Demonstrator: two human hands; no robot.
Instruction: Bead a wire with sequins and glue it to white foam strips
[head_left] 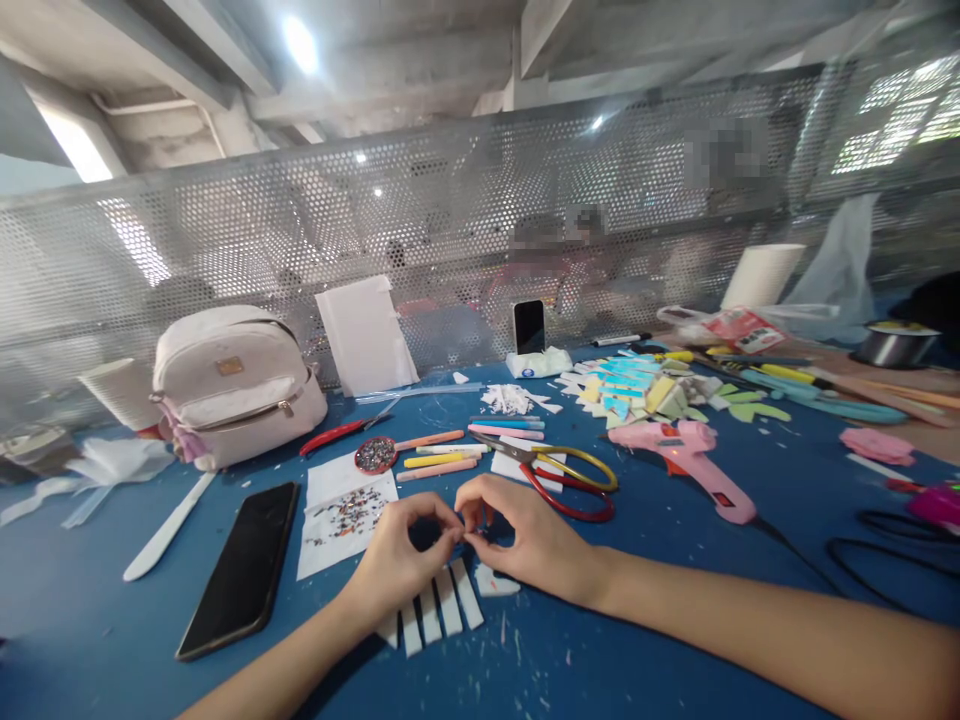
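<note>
Fingertip to fingertip, my left hand (405, 550) and my right hand (525, 535) meet over the table. Both are closed in a pinch, and whatever lies between the fingertips is too small or hidden to name. Below them rest several white strips (448, 600), side by side and partly covered by my left hand. A small white piece (495, 582) lies under my right hand. Scissors (559, 470) with one yellow and one red handle lie just beyond my right hand. Left of my left hand is a white sheet (315, 550) scattered with tiny dark and coloured bits.
A black phone (240, 570) and a white plastic knife (169, 530) lie at left, before a pale backpack (232, 400). Several markers (442, 462) and a round dish of bits (375, 455) sit mid-table. A pink glue gun (694, 455) trails its cord at right, near cut paper pieces (637, 390).
</note>
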